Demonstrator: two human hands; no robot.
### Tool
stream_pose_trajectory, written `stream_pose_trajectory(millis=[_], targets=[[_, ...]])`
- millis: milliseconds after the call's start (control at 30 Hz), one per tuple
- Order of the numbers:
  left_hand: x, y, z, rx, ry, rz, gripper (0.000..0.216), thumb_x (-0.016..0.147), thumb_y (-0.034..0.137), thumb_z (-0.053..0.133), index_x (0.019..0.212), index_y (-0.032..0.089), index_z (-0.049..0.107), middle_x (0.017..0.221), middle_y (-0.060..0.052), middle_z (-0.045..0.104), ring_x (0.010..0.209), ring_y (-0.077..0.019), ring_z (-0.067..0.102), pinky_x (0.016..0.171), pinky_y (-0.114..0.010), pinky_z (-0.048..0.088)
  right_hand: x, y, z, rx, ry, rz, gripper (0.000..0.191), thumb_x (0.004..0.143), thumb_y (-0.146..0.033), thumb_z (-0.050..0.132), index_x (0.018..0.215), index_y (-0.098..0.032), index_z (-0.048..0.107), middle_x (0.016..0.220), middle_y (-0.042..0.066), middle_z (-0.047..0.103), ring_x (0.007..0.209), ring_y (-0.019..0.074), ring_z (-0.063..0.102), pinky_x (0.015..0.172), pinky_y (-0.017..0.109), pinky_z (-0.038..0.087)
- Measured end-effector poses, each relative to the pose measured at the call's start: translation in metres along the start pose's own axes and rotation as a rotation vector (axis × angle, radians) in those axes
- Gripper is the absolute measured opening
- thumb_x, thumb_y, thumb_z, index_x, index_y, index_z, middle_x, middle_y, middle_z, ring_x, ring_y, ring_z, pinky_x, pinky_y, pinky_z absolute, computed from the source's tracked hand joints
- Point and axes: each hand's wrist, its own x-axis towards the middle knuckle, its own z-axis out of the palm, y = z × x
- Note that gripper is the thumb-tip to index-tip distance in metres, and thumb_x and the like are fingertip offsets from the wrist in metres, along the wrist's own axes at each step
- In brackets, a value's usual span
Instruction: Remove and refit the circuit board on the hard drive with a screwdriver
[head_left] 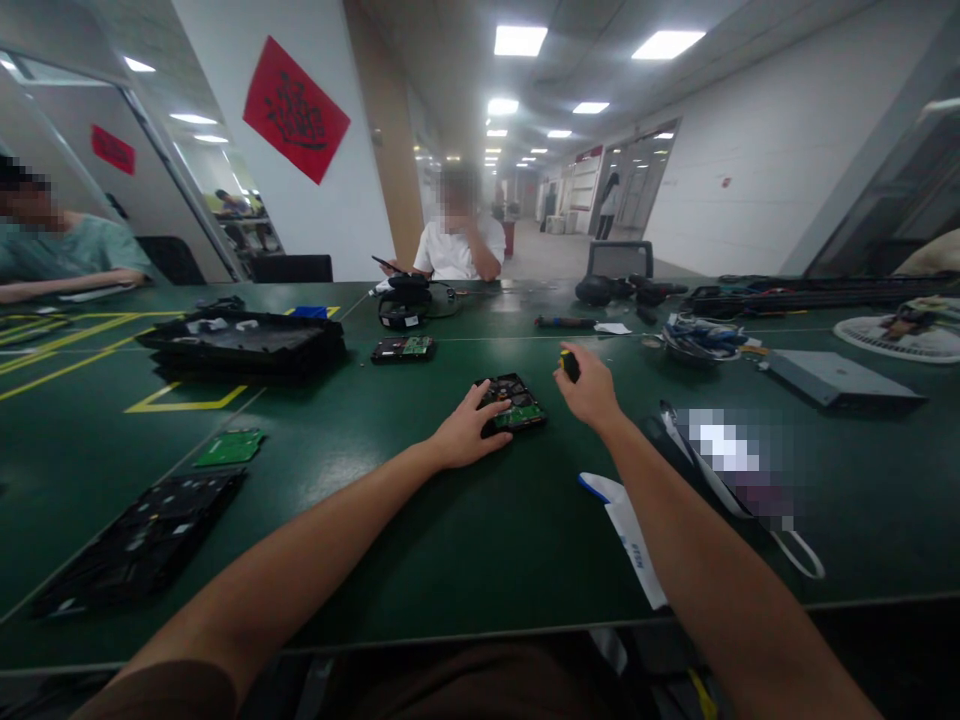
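Observation:
A hard drive (519, 402) with a green circuit board lies on the green table in front of me. My left hand (472, 428) holds its left end, with the thumb along the near edge and the other fingers spread over the casing. To the right of the drive, raised off the table, my right hand (589, 385) is closed round a screwdriver (571, 364) with a black and yellow handle. The screwdriver's shaft cannot be made out. A second drive with a green board (403, 348) sits farther back on the left.
Left are a green circuit board (229, 447), a black plastic frame (142, 540) and stacked black trays (240, 345). Right are a white-and-blue packet (626, 535), a pouch (705, 460), a wire bundle (701, 340) and a grey metal box (844, 378). A person (459, 245) sits opposite.

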Motion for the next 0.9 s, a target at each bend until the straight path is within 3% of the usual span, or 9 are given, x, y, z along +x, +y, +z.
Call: stream_pose_trajectory(millis=[167,333,433,600,733,900], targets=[[0.001,-0.003,-0.002,-0.022,-0.019,0.011,0.071,0.092,0.059,0.066,0.155,0.029,0.049,0.175,-0.007,-0.002,0.158,-0.0411,0.015,0.127,-0.054,0.025,-0.001,-0.003,-0.001,0.163,0.128,-0.012,0.058,0.091,-0.035,0.065,0.146,-0.023,0.049,0.120,0.011,0.072,0.097,0.0280,0.072,0.096,0.049,0.057],[0.000,-0.001,-0.005,-0.018,-0.041,0.002,0.071,0.093,0.059,0.065,0.156,0.030,0.048,0.175,-0.009,-0.002,0.159,-0.0412,0.013,0.127,-0.057,0.022,-0.004,-0.004,0.001,0.135,0.031,-0.060,0.051,0.090,-0.033,0.066,0.139,-0.025,0.054,0.118,0.011,0.072,0.093,0.0277,0.072,0.090,0.048,0.060],[0.001,0.001,-0.006,0.011,-0.053,-0.026,0.070,0.094,0.060,0.063,0.156,0.032,0.046,0.175,-0.011,0.002,0.158,-0.0435,0.009,0.127,-0.061,0.018,-0.007,-0.003,0.003,0.077,-0.021,-0.086,0.063,0.087,-0.024,0.063,0.148,-0.025,0.046,0.120,0.012,0.070,0.091,0.0275,0.072,0.089,0.049,0.060],[0.001,0.005,-0.006,0.089,-0.056,-0.040,0.068,0.096,0.058,0.061,0.158,0.034,0.044,0.174,-0.011,0.010,0.158,-0.0451,0.004,0.126,-0.064,0.013,-0.008,-0.009,0.001,0.069,0.028,-0.081,0.070,0.087,-0.023,0.063,0.153,-0.023,0.039,0.117,0.013,0.070,0.087,0.0279,0.071,0.088,0.052,0.060],[0.001,0.006,-0.005,0.092,-0.063,-0.051,0.070,0.097,0.058,0.059,0.159,0.033,0.041,0.174,-0.013,0.012,0.158,-0.0446,0.006,0.126,-0.064,0.016,-0.006,-0.021,-0.004,0.138,0.142,-0.068,0.067,0.091,-0.032,0.063,0.152,-0.025,0.037,0.117,0.012,0.068,0.084,0.0259,0.070,0.082,0.048,0.063],[0.000,0.006,-0.004,0.069,-0.070,-0.072,0.074,0.096,0.060,0.059,0.160,0.030,0.038,0.174,-0.015,0.009,0.158,-0.0436,0.010,0.125,-0.060,0.025,-0.008,-0.028,-0.002,0.218,0.092,-0.078,0.067,0.093,-0.035,0.063,0.153,-0.026,0.035,0.106,0.009,0.069,0.076,0.0239,0.070,0.077,0.046,0.064]])
